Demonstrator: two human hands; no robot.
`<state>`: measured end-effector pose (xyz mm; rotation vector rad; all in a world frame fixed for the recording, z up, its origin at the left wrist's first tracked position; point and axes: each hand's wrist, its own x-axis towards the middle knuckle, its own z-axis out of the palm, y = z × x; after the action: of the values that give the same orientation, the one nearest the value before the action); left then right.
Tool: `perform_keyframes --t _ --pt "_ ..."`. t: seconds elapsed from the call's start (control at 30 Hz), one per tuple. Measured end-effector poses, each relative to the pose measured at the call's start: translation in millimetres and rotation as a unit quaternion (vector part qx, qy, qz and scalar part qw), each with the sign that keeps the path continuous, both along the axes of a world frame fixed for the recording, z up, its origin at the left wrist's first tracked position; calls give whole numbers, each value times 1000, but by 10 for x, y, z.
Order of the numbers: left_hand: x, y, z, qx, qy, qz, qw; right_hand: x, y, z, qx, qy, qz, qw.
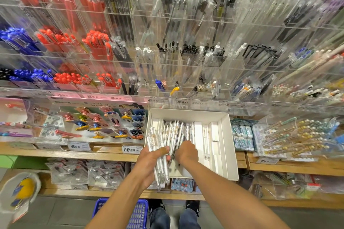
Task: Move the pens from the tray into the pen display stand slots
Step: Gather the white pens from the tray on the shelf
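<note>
A clear stand [186,52] fills the wall, its tiered slots crowded with red, blue, black and white pens standing upright. Below it runs a wooden shelf [111,152] with price tags along its edge, carded clips to the left and gold-tipped pens to the right. On the shelf, just under the stand, sits a white tray [228,145], its near end jutting past the shelf edge. A loose heap of white pens [178,130] lies in the tray's left and middle part; a few more lie singly beside white inserts at the right. The left hand [150,161] grips a bundle [160,163] of white pens at the tray's near left corner, fingers curled round it, thumb across the top. The right hand [186,151] is down among the heap, fingers bent into the pens; whether they pinch one cannot be told. A blue basket [138,214] stands on the floor below.
</note>
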<state>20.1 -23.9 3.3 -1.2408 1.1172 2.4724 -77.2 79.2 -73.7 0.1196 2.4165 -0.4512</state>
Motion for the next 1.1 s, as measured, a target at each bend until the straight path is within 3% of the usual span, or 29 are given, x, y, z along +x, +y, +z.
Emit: perform_keyframes --t 0.5,0.67,0.77,0.87,1.0,1.1 --pt "-10 15 0 -18 -1 -3 1000 -13 -21 30 -11 -19 0 1000" --pt "-28 21 -18 -24 1 -6 1000 -61 176 238 -141 8 3 990" --pt "-44 20 -5 -45 7 -13 999 -64 300 491 -312 -42 -58 947" --pt "-50 14 51 -51 19 -24 998 -62 349 694 -422 -115 -68 896" --pt "-50 -1 70 -53 23 -64 996 -46 315 827 -510 -195 -110 831" --pt "-59 4 95 -70 48 -97 992 -25 280 823 -516 -197 -113 826"
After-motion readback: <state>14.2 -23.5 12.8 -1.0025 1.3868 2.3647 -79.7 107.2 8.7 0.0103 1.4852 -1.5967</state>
